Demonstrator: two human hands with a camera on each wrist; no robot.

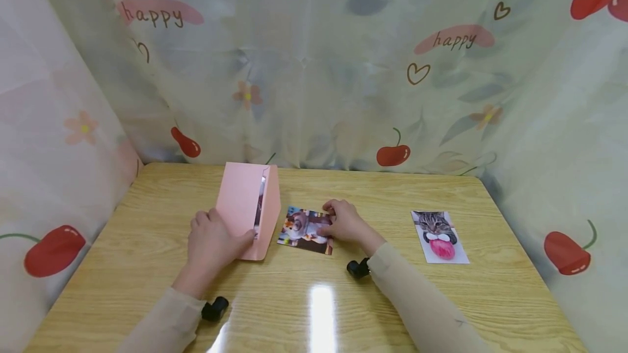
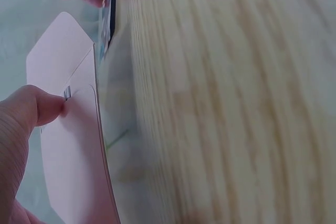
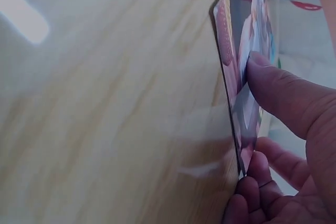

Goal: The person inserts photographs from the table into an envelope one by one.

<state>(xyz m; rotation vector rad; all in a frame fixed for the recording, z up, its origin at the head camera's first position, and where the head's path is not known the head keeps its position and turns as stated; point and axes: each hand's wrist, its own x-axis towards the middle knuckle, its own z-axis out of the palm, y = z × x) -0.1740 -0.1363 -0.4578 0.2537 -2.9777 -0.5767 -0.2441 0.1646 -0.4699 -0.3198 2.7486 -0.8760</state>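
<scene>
A pink envelope is gripped in my left hand, its flap folded out to the right. Through its opening shows part of a picture card. In the left wrist view my left thumb presses on the envelope at its opening. My right hand pinches the right edge of a cat photo card, just right of the envelope. From the right wrist view, the thumb lies on the card's printed face while the other fingers curl at its edge.
Another photo card, with a tabby cat and a pink ball shape, lies flat at the right of the wooden table. A printed curtain hangs behind the table and along both sides. Black wrist cameras sit at both cuffs.
</scene>
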